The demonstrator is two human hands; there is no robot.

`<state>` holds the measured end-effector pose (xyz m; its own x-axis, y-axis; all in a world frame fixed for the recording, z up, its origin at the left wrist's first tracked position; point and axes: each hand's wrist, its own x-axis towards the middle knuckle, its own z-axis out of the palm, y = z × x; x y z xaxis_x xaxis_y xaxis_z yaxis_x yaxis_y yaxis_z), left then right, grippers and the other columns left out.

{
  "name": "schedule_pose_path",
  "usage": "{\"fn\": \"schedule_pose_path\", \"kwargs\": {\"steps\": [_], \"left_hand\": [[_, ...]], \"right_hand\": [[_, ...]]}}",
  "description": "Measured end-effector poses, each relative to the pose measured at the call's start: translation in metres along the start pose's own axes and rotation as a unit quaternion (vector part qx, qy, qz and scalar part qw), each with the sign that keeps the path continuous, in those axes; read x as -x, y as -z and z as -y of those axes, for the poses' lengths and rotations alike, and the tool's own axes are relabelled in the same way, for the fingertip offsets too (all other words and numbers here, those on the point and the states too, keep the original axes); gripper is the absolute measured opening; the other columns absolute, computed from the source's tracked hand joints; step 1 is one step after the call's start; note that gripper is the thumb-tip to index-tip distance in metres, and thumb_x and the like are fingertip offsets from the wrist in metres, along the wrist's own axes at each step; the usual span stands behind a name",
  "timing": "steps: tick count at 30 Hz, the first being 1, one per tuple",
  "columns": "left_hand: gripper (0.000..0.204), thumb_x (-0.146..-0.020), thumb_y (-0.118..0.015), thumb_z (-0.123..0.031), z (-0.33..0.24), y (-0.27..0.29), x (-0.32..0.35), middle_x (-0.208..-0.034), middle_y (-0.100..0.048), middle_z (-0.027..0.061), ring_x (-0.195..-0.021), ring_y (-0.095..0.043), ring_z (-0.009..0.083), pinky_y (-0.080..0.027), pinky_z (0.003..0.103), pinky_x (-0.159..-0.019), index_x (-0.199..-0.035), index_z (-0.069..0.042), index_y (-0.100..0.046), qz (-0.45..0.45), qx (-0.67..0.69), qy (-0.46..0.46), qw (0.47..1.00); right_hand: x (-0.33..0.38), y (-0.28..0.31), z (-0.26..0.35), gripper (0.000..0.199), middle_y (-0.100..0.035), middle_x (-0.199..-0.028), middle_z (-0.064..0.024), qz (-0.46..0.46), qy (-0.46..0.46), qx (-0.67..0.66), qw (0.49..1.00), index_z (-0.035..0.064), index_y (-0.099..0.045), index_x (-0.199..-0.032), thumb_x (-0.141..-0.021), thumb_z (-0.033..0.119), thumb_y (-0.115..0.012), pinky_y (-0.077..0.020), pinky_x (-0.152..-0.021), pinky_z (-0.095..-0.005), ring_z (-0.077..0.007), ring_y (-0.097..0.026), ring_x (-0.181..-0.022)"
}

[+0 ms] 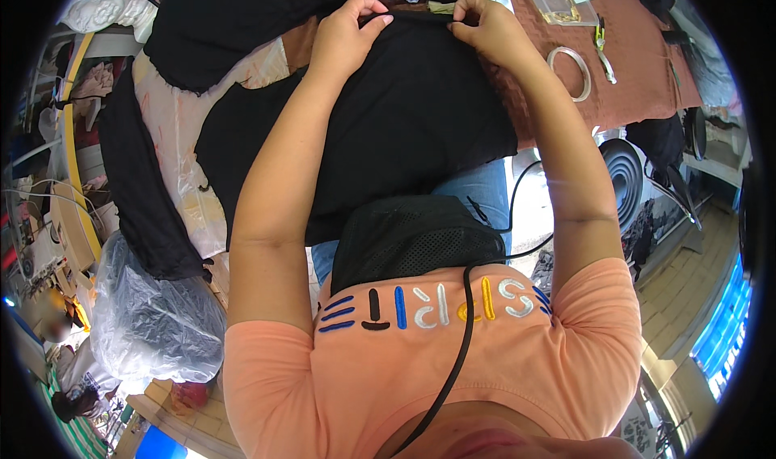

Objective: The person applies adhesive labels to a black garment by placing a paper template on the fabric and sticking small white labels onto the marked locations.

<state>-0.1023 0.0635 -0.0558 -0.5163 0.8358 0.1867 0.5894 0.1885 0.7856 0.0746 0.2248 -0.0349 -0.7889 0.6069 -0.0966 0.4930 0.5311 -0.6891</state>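
Observation:
Black fabric (420,95) lies spread over the work surface in front of me and hangs over its near edge toward my lap. At its far edge, my left hand (352,34) pinches the cloth between thumb and fingers. My right hand (489,30) pinches the same edge a short way to the right. Between the two hands that edge runs fairly straight, looking like a narrow folded strip. Just beyond it, near my right fingertips, is a small yellowish-green piece (440,8). Another large black cloth piece (234,26) lies farther off to the left.
Brown cloth (638,63) at the right carries a roll of clear tape (569,74), a yellow-green snipper-like tool (601,46) and a clear tray (558,2). A black strip of fabric (141,176) hangs at the left, above a clear plastic bag (162,313). A black cable (469,313) crosses my chest.

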Motion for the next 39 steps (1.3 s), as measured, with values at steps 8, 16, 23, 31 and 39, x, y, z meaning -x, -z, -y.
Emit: {"fn": "schedule_pose_path", "kwargs": {"steps": [8,16,23,31,39], "left_hand": [[0.026,-0.079,-0.072,-0.030,0.009,0.000,-0.013,-0.093,-0.069,0.0082,-0.087,-0.065,0.0254,-0.049,0.034,-0.076,-0.097,-0.012,-0.068,-0.010,-0.041,-0.007,0.999],[0.026,-0.077,-0.072,-0.035,0.010,-0.007,-0.014,-0.091,-0.067,0.0065,-0.090,-0.061,0.0289,-0.049,0.040,-0.079,-0.095,-0.016,-0.070,-0.044,-0.171,-0.059,0.982],[0.029,-0.079,-0.070,-0.031,0.011,0.016,-0.003,-0.097,-0.067,0.0095,-0.092,-0.063,0.0261,-0.050,0.036,-0.081,-0.103,-0.014,-0.069,-0.053,-0.116,-0.098,0.987],[0.036,-0.089,-0.061,-0.033,0.089,0.179,0.092,-0.106,-0.065,0.0156,-0.096,-0.062,0.0262,-0.047,0.033,-0.086,-0.109,-0.004,-0.066,-0.161,-0.279,0.021,0.947],[0.036,-0.087,-0.064,-0.040,0.106,0.181,0.119,-0.095,-0.067,0.0154,-0.089,-0.063,0.0328,-0.048,0.039,-0.078,-0.098,-0.005,-0.062,-0.169,-0.172,0.125,0.962]], "right_hand": [[-0.003,-0.010,-0.007,0.023,-0.065,-0.086,-0.0035,-0.103,0.065,-0.036,0.992,0.0092,-0.063,-0.101,-0.080,0.012,-0.072,-0.0491,-0.074,-0.0287,-0.0153,-0.062,-0.081],[0.015,-0.015,0.026,0.032,-0.061,-0.117,-0.0116,-0.185,0.150,0.183,0.954,0.0096,-0.063,-0.109,-0.078,0.015,-0.071,-0.0484,-0.087,-0.0360,-0.0274,-0.059,-0.107],[0.034,-0.069,0.025,0.067,-0.033,-0.148,-0.0145,-0.076,0.285,0.276,0.915,0.0071,-0.039,-0.139,-0.090,0.051,-0.050,-0.0233,-0.110,-0.0473,-0.0288,-0.028,-0.139],[0.036,-0.073,0.028,0.069,-0.031,-0.150,-0.0087,-0.076,0.272,0.304,0.910,0.0111,-0.037,-0.142,-0.090,0.056,-0.046,-0.0177,-0.113,-0.0470,-0.0243,-0.022,-0.141],[0.030,-0.088,0.040,0.060,-0.029,-0.151,-0.0123,-0.106,0.244,0.277,0.923,0.0108,-0.036,-0.142,-0.094,0.043,-0.049,-0.0218,-0.112,-0.0458,-0.0251,-0.025,-0.140]]}}
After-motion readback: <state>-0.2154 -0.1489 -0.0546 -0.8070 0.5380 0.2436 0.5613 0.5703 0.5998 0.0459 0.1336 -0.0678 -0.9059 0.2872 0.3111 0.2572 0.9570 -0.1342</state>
